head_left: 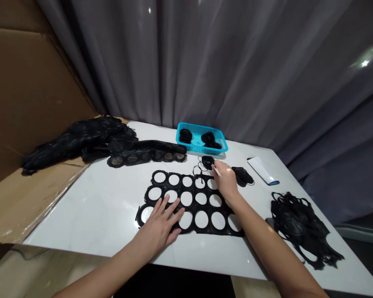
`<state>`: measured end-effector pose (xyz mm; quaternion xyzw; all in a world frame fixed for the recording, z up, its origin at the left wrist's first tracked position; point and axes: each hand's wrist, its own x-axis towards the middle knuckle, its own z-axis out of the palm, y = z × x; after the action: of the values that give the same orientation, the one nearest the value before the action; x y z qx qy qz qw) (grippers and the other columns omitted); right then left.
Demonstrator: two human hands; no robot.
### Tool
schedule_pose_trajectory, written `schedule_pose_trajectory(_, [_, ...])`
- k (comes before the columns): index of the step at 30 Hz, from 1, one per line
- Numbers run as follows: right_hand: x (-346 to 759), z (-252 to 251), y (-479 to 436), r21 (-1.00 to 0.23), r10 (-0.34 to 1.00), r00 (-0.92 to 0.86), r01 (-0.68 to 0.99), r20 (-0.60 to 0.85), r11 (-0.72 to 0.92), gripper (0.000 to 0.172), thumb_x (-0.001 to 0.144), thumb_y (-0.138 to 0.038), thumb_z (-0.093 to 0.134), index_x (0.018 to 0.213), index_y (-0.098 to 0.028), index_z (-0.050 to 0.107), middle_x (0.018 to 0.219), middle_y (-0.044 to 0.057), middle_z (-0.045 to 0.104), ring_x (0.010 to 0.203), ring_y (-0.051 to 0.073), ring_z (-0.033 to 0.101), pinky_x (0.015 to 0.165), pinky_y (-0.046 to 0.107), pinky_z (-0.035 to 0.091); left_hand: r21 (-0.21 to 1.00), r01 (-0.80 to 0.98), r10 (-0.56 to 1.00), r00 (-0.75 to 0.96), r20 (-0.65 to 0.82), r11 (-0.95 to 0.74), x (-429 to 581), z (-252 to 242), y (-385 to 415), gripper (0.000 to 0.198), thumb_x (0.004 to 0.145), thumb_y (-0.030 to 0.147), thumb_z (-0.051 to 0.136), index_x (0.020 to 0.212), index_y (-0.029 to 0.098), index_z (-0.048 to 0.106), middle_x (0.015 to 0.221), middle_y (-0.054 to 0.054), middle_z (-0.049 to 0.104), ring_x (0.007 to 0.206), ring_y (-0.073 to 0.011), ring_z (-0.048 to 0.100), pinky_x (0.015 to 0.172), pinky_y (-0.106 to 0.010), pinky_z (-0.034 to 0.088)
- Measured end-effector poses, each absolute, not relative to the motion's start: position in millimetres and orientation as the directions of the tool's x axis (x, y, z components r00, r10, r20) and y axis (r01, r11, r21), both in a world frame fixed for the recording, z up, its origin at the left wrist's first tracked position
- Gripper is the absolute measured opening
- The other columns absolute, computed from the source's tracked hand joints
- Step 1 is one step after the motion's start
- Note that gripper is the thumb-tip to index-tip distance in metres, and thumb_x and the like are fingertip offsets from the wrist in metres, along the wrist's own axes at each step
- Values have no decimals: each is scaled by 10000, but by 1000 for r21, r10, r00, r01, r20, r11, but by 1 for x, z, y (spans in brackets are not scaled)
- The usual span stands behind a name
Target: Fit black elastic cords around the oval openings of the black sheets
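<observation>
A black sheet with rows of round holes (193, 207) lies flat on the white table. My left hand (161, 221) rests on its left part, fingers spread and pressing down. At the sheet's far edge my right hand (226, 180) is closed around a thin white stick-like tool (216, 170); its exact kind is unclear. Just beyond the tool's tip sits a small pile of black round pieces (207, 161), with thin black strips curling beside it. Another black rounded piece (243, 176) lies to the right of that hand.
A blue basket (202, 150) at the back holds black rounded pieces. Black sheets (149, 152) and a large black heap (90, 134) lie left, by a cardboard box (34, 82). To the right are a white packet (262, 170) and tangled black scraps (298, 227).
</observation>
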<state>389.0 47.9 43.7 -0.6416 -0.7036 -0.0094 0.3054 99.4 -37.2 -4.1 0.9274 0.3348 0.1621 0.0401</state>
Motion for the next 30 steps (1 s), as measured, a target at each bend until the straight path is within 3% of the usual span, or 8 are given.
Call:
schedule_pose_trajectory(4, [391, 46, 53, -735, 948, 166, 672, 271, 92, 247, 891, -357, 535, 690, -242, 446, 687, 17, 574, 643, 190, 518, 631, 319, 405, 278, 600, 659, 713, 240, -750, 102, 9, -32, 486, 904, 291, 676, 1376, 248, 567, 1471, -86, 525, 1438, -410, 332, 1113, -642, 336])
schedule_pose_trajectory(7, [375, 45, 46, -964, 992, 107, 246, -72, -97, 318, 780, -428, 694, 681, -230, 465, 725, 20, 639, 667, 181, 593, 560, 286, 439, 612, 507, 741, 638, 207, -607, 110, 25, -12, 336, 918, 272, 642, 1251, 224, 638, 1362, -112, 594, 1355, -381, 446, 1100, -625, 357])
schedule_pose_trajectory(9, [364, 47, 42, -973, 973, -16, -21, -230, -230, 373, 709, -420, 787, 698, -218, 474, 779, 37, 680, 752, 200, 658, 533, 255, 452, 789, 401, 795, 582, 173, -465, 118, 35, 8, 391, 933, 288, 619, 1317, 230, 570, 1377, -117, 567, 1306, -326, 503, 1091, -549, 407])
schedule_pose_trajectory(13, [350, 55, 34, -909, 933, -221, -249, -284, -336, 396, 689, -362, 855, 731, -198, 498, 813, 33, 697, 827, 182, 690, 507, 191, 458, 892, 285, 808, 574, 135, -352, 133, 45, 50, 465, 968, 296, 557, 1408, 217, 430, 1394, -140, 554, 1288, -278, 546, 1014, -448, 497])
schedule_pose_trajectory(17, [346, 58, 31, -855, 904, -299, -332, -306, -400, 418, 682, -342, 880, 746, -194, 494, 769, 22, 687, 763, 168, 698, 441, 157, 427, 941, 172, 742, 662, 108, -290, 141, 46, 74, 390, 952, 275, 576, 1324, 190, 494, 1089, -92, 703, 1011, -233, 703, 865, -372, 559])
schedule_pose_trajectory(21, [350, 56, 28, -759, 839, -406, -394, -362, -518, 395, 702, -285, 877, 777, -188, 502, 825, 45, 704, 765, 152, 698, 445, 135, 403, 942, 163, 724, 681, 108, -294, 144, 43, 84, 379, 926, 224, 589, 1292, 168, 509, 884, -28, 685, 844, -195, 717, 774, -318, 557])
schedule_pose_trajectory(25, [354, 54, 31, -699, 819, -446, -451, -361, -554, 340, 707, -231, 870, 779, -179, 541, 910, 79, 716, 722, 108, 634, 460, 145, 374, 896, 249, 748, 652, 126, -368, 142, 37, 87, 340, 934, 183, 562, 1271, 178, 523, 924, -33, 683, 848, -181, 703, 785, -307, 550])
schedule_pose_trajectory(30, [357, 43, 46, -881, 959, -68, -382, -276, -280, 335, 699, -323, 861, 728, -192, 554, 914, 52, 713, 744, 129, 603, 580, 228, 440, 733, 434, 757, 632, 166, -524, 129, 27, 60, 301, 934, 191, 569, 1233, 201, 603, 1262, -119, 626, 1185, -294, 603, 1017, -475, 464])
